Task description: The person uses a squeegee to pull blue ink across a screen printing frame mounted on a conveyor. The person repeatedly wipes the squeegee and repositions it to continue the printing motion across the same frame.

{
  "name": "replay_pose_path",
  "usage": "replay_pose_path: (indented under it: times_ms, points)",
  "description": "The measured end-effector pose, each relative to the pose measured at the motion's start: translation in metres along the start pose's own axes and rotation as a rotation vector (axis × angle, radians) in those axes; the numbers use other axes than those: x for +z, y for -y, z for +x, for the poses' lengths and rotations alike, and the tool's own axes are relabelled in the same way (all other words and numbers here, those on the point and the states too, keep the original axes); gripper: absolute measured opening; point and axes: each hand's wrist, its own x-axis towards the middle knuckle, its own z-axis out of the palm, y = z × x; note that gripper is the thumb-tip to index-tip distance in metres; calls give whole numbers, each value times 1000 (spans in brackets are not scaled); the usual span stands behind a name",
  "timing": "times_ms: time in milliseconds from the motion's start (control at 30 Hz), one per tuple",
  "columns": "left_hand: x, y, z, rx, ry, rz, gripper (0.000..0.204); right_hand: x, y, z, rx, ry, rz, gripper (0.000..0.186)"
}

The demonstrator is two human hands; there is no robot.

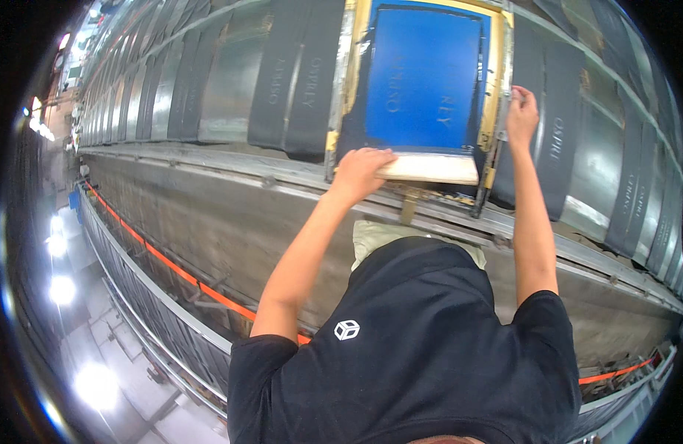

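Two hands at the blue screen frame (424,78): left (361,169) gripping wooden squeegee (430,169), right (522,111) grasping frame's edge.

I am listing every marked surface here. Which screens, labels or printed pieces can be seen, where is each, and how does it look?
Printing screen: top centre, blue rectangular mesh in a yellow-taped frame, faint lettering.
Black strips: in rows on the long table, narrow bands with pale printed lettering.
Wooden squeegee: at the screen's near edge, pale bar under the left hand.

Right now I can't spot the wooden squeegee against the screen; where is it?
In the head view, the wooden squeegee lies across the blue screen's near edge, upper centre, under the left hand.
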Motion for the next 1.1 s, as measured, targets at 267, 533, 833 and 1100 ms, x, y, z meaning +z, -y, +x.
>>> replay_pose_path:
  times_ms: [267,533,833,1100]
  points:
    - [-133,194,-69,-82,11,-13,50,202,132,-113,111,64,97,19]
    - [-145,269,-111,-74,-7,92,61,259,175,-141,143,86,141,21]
    - [-141,275,-155,57,-91,121,64,271,160,-135,96,57,-34,22]
    - [-128,300,-114,174,-143,219,54,271,153,-130,119,78,-113,25]
